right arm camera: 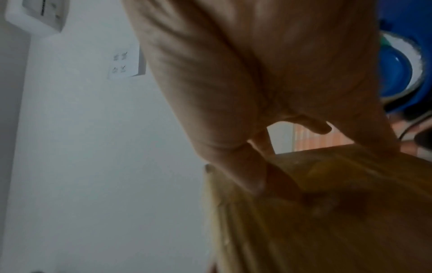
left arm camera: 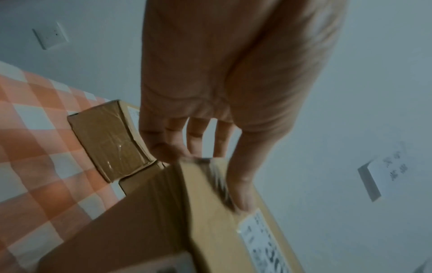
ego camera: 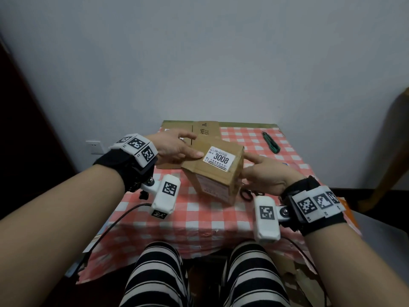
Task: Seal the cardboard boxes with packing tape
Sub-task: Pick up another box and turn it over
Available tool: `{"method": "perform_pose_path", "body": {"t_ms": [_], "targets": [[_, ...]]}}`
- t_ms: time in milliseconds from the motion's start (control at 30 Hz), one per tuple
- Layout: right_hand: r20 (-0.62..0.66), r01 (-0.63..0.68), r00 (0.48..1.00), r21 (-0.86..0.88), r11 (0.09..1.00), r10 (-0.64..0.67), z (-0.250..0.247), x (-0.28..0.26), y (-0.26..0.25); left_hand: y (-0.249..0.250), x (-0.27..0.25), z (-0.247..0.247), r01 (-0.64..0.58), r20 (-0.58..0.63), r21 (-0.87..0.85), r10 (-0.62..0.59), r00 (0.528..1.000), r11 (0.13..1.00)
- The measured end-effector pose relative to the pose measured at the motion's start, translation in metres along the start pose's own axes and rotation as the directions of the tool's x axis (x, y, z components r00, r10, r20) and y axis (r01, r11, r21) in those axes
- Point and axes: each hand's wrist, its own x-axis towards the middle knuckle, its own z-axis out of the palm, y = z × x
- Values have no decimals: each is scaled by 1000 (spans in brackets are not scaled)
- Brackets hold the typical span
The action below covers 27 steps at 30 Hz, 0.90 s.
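Head view showed my left hand (ego camera: 177, 147) and right hand (ego camera: 265, 173) on opposite sides of a small brown cardboard box with a white shipping label (ego camera: 215, 168), tilted on the red-and-white checked tablecloth (ego camera: 199, 209). My left thumb lay flat along its top edge beside the label and the fingers reached over the far side; my right fingers (ego camera: 252, 157) lay nearly straight against the right face. Both hands pressed the box between them without curling round it.

In the left wrist view, a second small brown cardboard box (left arm camera: 110, 140) beyond my fingers already carried glossy clear tape. I judged that one sealed and the labelled one unfinished.

A flattened brown cardboard sheet (ego camera: 205, 128) lay behind my left fingers, and a green utility knife (ego camera: 271, 142) well beyond my right fingers. I saw no tape roll.
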Motion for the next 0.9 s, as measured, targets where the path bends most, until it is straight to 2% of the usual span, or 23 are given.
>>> {"method": "perform_pose_path", "body": {"t_ms": [67,133,233,333,400,500,600,667,733,800,900], "targets": [[53,24,998,139,990,-32,2,-2,-4,-1,2,2,-13,-21,9,14,1000,1000],[12,60,998,230,971,-64,3,-6,-10,-1,2,2,-8,-18,-28,7,1000,1000],[-19,125,992,199,972,-123,4,-12,-13,-1,3,1,21,31,-107,-17,999,994],[-57,177,984,168,970,-170,5,-11,-10,-1,4,0,-16,33,-150,21,999,989],[-100,179,982,236,955,-159,2,-8,-11,0,4,-2,-43,38,-155,49,998,987],[-176,162,979,349,923,-105,-4,-7,-13,-1,3,-4,-69,62,-91,75,995,993],[-217,160,974,430,889,-70,-8,-3,-8,-3,-1,-2,-63,84,135,52,995,989],[-236,175,970,481,859,-65,-10,-3,-6,-4,-1,1,-36,136,201,8,991,979],[-250,193,966,511,838,-70,-10,-2,-5,-5,-2,2,8,171,226,-47,984,974],[-276,218,958,517,828,-80,-6,-1,-6,-6,-2,2,51,165,180,-81,983,982],[-390,254,916,392,884,-91,-2,-1,-6,-7,-1,2,68,157,100,-84,984,993]]}}
